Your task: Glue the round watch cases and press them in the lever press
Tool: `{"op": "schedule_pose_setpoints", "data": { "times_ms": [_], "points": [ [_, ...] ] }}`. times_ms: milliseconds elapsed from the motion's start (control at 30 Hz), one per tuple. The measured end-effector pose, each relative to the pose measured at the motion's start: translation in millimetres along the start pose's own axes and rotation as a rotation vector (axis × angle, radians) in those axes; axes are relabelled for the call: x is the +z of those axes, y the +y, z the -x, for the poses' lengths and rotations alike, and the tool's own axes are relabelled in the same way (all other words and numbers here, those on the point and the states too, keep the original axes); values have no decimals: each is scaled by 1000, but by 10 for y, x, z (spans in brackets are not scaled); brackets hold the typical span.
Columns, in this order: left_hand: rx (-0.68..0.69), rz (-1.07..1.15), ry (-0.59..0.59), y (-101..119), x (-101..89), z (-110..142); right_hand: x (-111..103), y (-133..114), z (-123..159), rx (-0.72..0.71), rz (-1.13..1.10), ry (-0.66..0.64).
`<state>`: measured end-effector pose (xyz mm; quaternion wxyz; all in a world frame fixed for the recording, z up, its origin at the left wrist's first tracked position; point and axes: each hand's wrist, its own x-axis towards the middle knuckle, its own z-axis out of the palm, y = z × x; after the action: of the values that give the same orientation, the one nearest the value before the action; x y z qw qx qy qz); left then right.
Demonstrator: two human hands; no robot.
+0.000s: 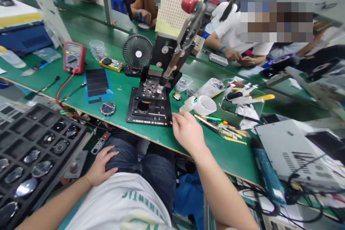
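My left hand (pixel 104 165) lies on my thigh with its fingers spread and nothing in it. At the front right corner of a black hand press (pixel 149 116), my right hand (pixel 188 129) has its fingers curled together against the base. What they hold, if anything, is hidden. The press has a tall upright and a lever with a red knob (pixel 189 4). A round dark opening (pixel 142 106) shows in its lower plate. Left of the press, a round watch-like part (pixel 107 108) lies near the table edge, beside a blue sheet with black strips (pixel 98 84).
A red multimeter (pixel 73 57) and a small black fan (pixel 138 52) stand behind. To the right are a white cup (pixel 205 105), several tweezers and picks (pixel 226 129), a grey box (pixel 288 151) and a teal electric screwdriver (pixel 269 176). A black foam tray (pixel 29 133) sits at left. Co-workers sit opposite.
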<state>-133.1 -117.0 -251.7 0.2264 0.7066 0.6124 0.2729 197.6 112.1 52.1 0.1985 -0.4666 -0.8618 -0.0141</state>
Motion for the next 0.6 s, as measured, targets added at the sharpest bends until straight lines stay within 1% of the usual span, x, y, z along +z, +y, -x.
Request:
{"op": "schedule_pose_setpoints", "data": {
  "times_ms": [67, 133, 233, 267, 300, 333, 367, 433, 467, 533, 600],
  "points": [
    [-5, 19, -27, 0, 7, -23, -226, 62, -92, -23, -44, 116],
    [-9, 33, -53, 4, 13, -54, -544, 75, -275, -48, -51, 252],
    [-16, 45, -60, 16, 16, -98, -1086, -22, -749, -107, 4, 546],
    [-17, 49, -62, 19, 13, -108, -1251, -84, -955, -117, -45, 598],
    [-16, 52, -66, 23, 8, -116, -1397, -159, -1175, -106, -120, 603],
    [-13, 54, -70, 26, 0, -120, -1517, -243, -1401, -60, -222, 570],
    [-11, 56, -72, 29, -9, -121, -1608, -333, -1624, 42, -322, 478],
    [-10, 59, -71, 35, -26, -111, -1701, -513, -2020, 287, -484, 293],
    [-11, 60, -67, 38, -32, -101, -1706, -592, -2177, 365, -554, 190],
    [-17, 65, -53, 45, -35, -73, -1657, -707, -2394, 423, -644, 51],
    [-25, 75, -37, 47, -27, -40, -1574, -751, -2498, 396, -716, 7]
  ]
}}
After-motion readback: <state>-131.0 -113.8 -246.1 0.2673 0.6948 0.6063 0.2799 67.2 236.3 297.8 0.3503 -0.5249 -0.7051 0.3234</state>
